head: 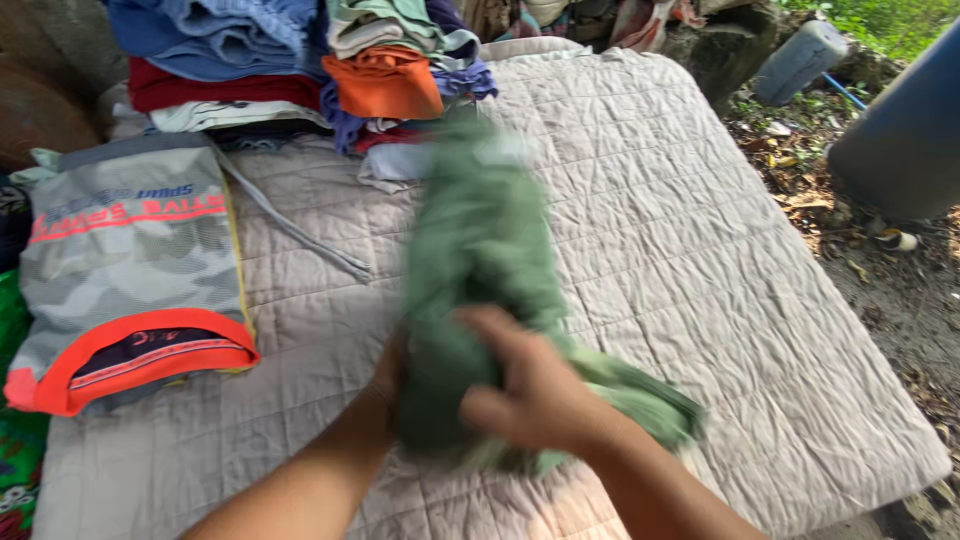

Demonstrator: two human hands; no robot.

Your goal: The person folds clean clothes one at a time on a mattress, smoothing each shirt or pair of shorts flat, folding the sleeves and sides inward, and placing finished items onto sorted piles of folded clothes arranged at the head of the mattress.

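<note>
Together we gripped the green garment (480, 260): right hand (530, 390) closed over its bunched end, left hand (388, 375) mostly hidden beneath, supporting it above the quilt (700, 250).

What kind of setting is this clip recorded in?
Probably an outdoor yard used for sorting laundry: a quilted grey cover is spread beside bare ground with dry leaves, grass shows behind it, and folded clothes are stacked at its far edge.
</note>
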